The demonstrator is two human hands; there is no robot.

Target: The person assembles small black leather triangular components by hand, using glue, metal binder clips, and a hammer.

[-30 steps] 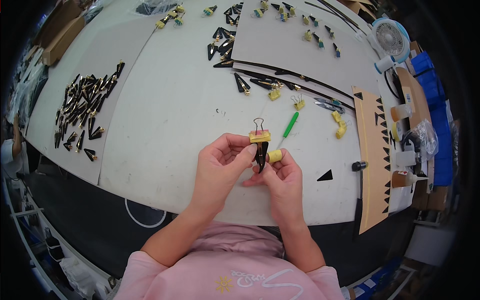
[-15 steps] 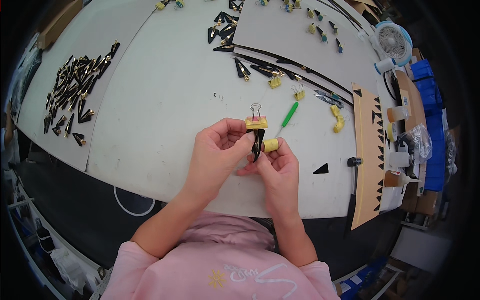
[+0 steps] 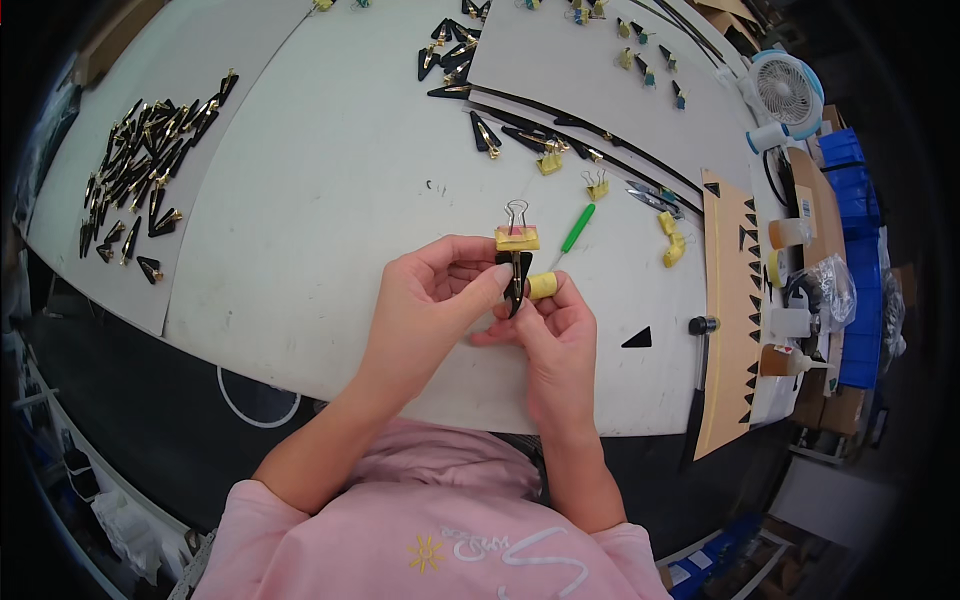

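In the head view, which was the only one, the left hand [image 3: 425,305] grasped the triangular clip [image 3: 516,292] near its wide end, with the thumb in front and the fingers behind. The right hand [image 3: 560,330] pinched the same clip at its narrow tip, and a yellow band [image 3: 542,286] was wrapped around one of its fingers. The piece was held up above the worktop [image 3: 320,260], near the front edge and between the two hands.

In my judgement, the binder clip [image 3: 519,240] could slide or turn askew, if the left thumb pressed the piece unevenly. The black covering could also wrinkle or come out of line at the tip, because the right hand had only a small surface to pinch there. If both grips became loose together, the piece could fall on the worktop, perhaps near the green-handled tool [image 3: 578,228], whose thin shaft pointed toward the hands.

As for its look, the triangular clip was black and narrow, with a gold-coloured metal strip along its middle. It pointed downward in the picture. The binder clip sat across its wide end, covered in yellow with some pink, and its wire handles stood up. Whether the covering was fully attached, I could not tell.
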